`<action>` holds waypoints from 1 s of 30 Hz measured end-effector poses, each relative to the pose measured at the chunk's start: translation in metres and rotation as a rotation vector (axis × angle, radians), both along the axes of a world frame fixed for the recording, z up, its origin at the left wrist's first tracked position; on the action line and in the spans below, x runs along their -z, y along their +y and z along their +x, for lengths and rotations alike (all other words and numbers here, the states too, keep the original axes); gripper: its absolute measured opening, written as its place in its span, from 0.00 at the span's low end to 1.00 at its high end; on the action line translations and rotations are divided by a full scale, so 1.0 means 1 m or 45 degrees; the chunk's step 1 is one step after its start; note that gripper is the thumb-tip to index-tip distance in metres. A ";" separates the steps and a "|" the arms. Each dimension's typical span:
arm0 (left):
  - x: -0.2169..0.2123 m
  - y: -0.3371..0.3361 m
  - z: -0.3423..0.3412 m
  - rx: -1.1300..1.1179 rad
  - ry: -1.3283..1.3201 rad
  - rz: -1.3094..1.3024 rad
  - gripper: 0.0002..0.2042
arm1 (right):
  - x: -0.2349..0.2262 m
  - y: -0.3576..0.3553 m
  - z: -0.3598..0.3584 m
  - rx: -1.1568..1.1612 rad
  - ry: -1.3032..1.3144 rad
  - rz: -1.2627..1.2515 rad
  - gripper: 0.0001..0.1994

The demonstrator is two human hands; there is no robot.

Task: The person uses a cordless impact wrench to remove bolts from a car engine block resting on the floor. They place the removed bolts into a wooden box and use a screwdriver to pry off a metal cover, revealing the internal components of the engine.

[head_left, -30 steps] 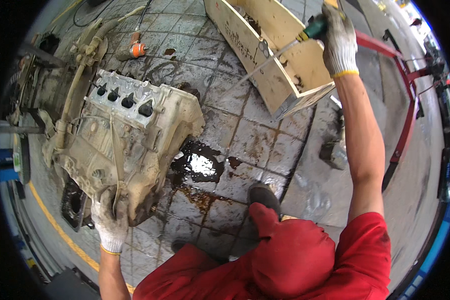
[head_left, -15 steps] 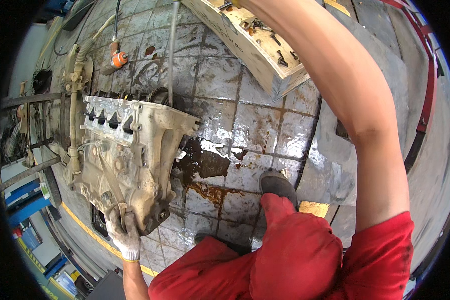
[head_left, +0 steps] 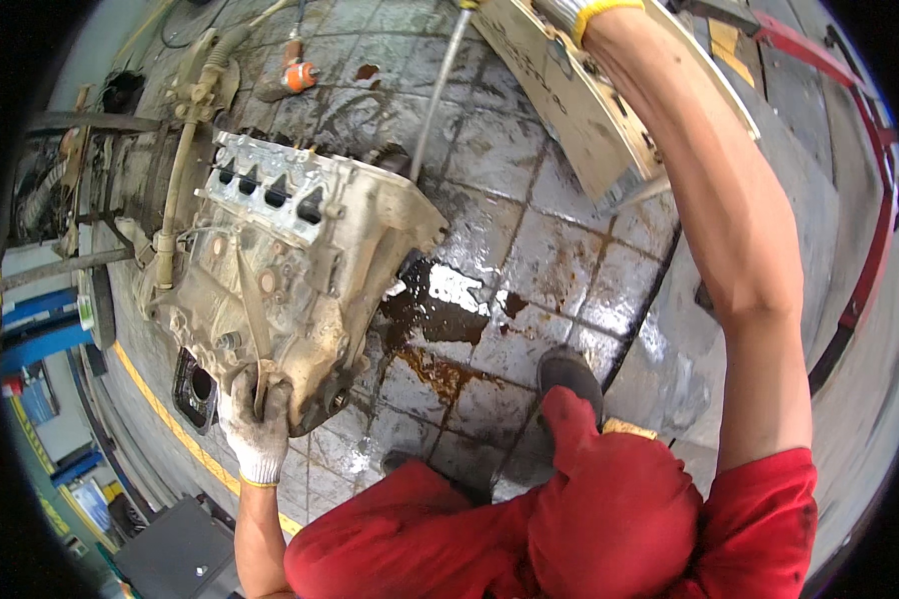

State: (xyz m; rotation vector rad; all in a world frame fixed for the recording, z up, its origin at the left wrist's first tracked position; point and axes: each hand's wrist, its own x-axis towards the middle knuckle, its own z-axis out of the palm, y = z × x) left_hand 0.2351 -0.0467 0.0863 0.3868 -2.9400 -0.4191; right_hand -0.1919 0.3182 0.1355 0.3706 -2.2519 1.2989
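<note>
A dirty engine block (head_left: 300,270) sits tilted on the tiled floor, its row of ports facing up. My left hand (head_left: 255,429), in a white knit glove, is closed at the block's lower end. Its fingers grip the end of a flat tan strap (head_left: 252,304) that runs down the block's side. My right hand (head_left: 574,10), also gloved, reaches over a wooden box (head_left: 559,100) at the top edge. Its fingers are cut off by the frame. A long metal bar (head_left: 440,95) stands slanted behind the block, its upper end leaving the view left of that hand.
An orange impact wrench (head_left: 298,76) lies on the floor beyond the block. Dark oil (head_left: 435,329) is spilled on the tiles to its right. Axle parts (head_left: 177,170) stand at the left, and a red metal frame (head_left: 859,240) curves along the right.
The view has shifted, so the block, bar and box appear farther right. The right glove now shows at the top edge by the box; my left hand stays at the block's lower end.
</note>
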 end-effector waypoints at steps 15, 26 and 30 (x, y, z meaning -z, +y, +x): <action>-0.012 -0.002 -0.009 0.104 -0.008 0.011 0.17 | 0.014 0.055 0.035 -0.023 -0.155 -0.469 0.17; -0.004 -0.009 -0.011 0.217 0.057 0.027 0.18 | 0.021 0.062 0.023 0.198 0.209 0.102 0.20; -0.006 -0.005 0.001 0.109 0.024 0.022 0.17 | 0.022 0.052 0.084 -0.044 0.008 -0.395 0.14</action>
